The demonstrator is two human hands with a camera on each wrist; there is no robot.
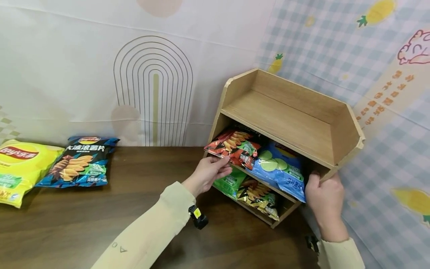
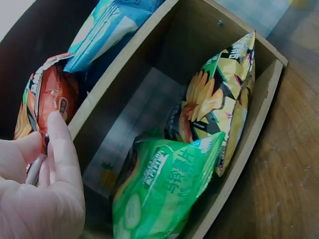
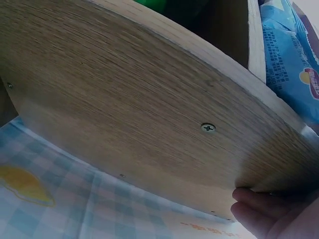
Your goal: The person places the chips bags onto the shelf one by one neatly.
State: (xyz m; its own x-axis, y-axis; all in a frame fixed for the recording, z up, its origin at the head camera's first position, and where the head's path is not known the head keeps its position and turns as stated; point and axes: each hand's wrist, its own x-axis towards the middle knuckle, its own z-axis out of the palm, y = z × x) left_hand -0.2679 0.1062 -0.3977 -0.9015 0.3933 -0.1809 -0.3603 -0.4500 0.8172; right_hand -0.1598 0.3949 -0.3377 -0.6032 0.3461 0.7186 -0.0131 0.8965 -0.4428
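Observation:
A small wooden shelf stands tilted in the head view, with chip bags on two levels. My left hand pinches the lower edge of a red chip bag on the upper level; the left wrist view shows thumb and fingers on its seam. Beside it lies a blue chip bag, its end jutting past the shelf's front edge. Below are a green chip bag and a black-and-gold chip bag. My right hand grips the shelf's right side, fingers against the outer side panel.
On the brown table at the left lie a yellow chip bag and a dark blue chip bag, overlapping. A white patterned wall cloth hangs behind, and a checked cloth at the right, close to the shelf.

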